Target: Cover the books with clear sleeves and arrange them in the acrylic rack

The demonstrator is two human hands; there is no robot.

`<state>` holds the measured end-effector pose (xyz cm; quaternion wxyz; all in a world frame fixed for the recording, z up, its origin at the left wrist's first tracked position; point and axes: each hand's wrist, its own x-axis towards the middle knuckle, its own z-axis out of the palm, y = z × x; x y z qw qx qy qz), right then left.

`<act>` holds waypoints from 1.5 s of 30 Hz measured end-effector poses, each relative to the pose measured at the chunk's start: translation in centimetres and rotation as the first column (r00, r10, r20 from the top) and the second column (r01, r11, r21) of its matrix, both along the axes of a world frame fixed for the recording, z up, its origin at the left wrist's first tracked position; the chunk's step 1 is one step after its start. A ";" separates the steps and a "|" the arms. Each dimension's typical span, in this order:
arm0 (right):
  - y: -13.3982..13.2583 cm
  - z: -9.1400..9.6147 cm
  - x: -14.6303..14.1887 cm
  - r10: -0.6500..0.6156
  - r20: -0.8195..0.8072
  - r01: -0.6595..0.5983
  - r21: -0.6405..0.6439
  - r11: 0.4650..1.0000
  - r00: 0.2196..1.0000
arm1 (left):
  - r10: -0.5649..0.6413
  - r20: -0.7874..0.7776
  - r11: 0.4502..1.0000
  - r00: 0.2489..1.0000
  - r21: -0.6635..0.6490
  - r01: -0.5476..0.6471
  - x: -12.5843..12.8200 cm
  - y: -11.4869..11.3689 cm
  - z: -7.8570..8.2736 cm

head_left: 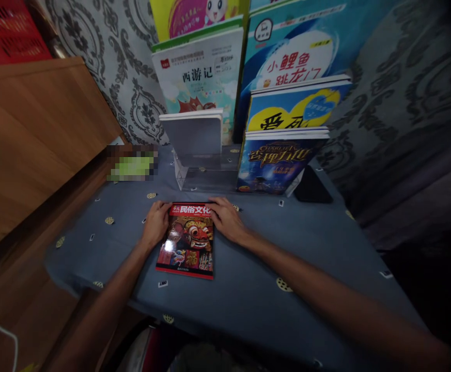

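Observation:
A red-framed book (190, 240) with a painted mask on its cover and white Chinese title lies face up on the cloth-covered table. My left hand (157, 222) grips its upper left edge, fingers curled at the corner. At the upper right corner, my right hand (227, 219) holds the other side, its fingertips over the edge. Just beyond the book stands a clear tiered book rack (210, 179). A dark blue book (277, 163) fills its front right slot, and a plain grey-backed book or panel (192, 135) stands at front left.
More picture books (202, 72) rise in the back tiers. A black phone-like slab (312, 186) lies right of the rack. A blurred green item (132, 166) sits at the table's left back. A wooden cabinet (47, 124) borders the left, with a red basket (8, 33) on it.

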<state>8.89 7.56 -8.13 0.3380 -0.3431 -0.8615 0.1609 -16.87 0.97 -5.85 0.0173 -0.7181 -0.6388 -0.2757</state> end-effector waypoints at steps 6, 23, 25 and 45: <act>0.0 0.1 -0.1 0.004 0.007 -0.003 -0.045 0.999 1.000 | 0.010 -0.027 1.000 1.000 0.007 -0.010 0.1 0.0 0.0; -0.1 0.5 -0.3 -0.008 0.022 0.009 -0.047 0.999 1.000 | -0.091 -0.063 0.996 0.994 -0.026 0.090 0.4 0.3 0.7; -0.1 0.4 -0.3 -0.014 0.006 0.014 -0.057 0.998 1.000 | -0.099 -0.078 0.995 0.992 -0.031 0.097 0.5 0.4 0.9; 0.7 0.4 -0.3 -0.085 -0.095 0.069 -0.161 0.985 0.992 | -0.213 -0.132 0.975 0.968 -0.096 0.202 5.1 0.7 1.9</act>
